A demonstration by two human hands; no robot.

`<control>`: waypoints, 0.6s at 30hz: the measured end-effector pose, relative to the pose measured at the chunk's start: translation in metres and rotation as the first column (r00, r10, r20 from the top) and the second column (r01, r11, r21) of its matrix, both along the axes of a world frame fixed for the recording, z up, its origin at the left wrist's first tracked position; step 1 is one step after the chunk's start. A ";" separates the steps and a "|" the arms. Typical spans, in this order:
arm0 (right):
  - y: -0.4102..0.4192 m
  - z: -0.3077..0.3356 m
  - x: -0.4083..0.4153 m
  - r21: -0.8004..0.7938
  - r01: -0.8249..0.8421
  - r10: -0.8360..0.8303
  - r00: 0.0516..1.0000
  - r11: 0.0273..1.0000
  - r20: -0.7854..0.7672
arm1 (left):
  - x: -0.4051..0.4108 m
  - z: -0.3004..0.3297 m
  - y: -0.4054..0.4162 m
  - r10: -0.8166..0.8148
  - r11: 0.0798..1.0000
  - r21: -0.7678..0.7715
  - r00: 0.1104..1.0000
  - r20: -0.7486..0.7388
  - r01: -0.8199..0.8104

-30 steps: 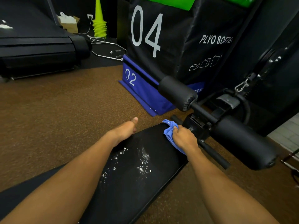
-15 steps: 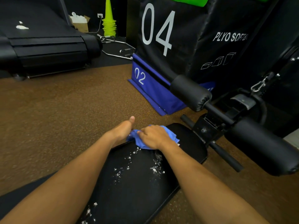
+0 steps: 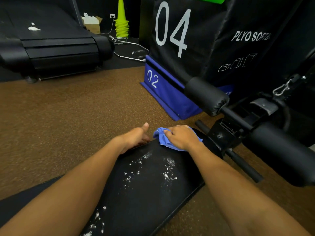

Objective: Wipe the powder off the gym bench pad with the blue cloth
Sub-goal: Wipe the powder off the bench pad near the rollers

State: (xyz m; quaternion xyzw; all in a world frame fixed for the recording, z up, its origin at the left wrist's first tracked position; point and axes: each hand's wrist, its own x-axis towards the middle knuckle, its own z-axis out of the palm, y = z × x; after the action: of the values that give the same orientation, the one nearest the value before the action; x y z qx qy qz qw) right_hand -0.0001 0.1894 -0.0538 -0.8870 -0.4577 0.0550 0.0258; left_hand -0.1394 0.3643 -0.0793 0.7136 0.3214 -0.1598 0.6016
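The black gym bench pad (image 3: 150, 193) runs from the bottom left toward the centre. White powder (image 3: 167, 169) is scattered over its middle, with more specks near the bottom left. My right hand (image 3: 183, 137) presses the crumpled blue cloth (image 3: 162, 140) flat on the far end of the pad. My left hand (image 3: 134, 137) grips the pad's left edge, thumb sticking up, fingers curled under and hidden.
Black foam leg rollers (image 3: 206, 96) on a metal frame (image 3: 225, 135) stand just right of the cloth. A stacked plyo box (image 3: 187, 40) with a blue base (image 3: 163, 92) rises behind. A treadmill (image 3: 54, 46) and green cones (image 3: 121, 23) sit at the far left. Brown speckled floor (image 3: 68, 116) surrounds the bench.
My right hand slid the cloth from the pad's far right corner leftward toward my left hand, then a little back right. My left hand kept its hold on the pad's edge.
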 end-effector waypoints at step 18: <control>0.032 -0.003 -0.079 0.067 -0.184 0.195 0.957 0.981 -0.214 | -0.045 0.028 0.014 0.097 0.995 -0.019 0.992 -0.084 -0.099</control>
State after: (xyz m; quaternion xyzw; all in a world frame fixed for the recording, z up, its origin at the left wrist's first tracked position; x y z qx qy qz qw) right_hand -0.0794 0.2216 -0.0572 -0.8267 -0.5361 0.1441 0.0912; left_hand -0.1843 0.3784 -0.0510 0.6827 0.3790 -0.1634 0.6030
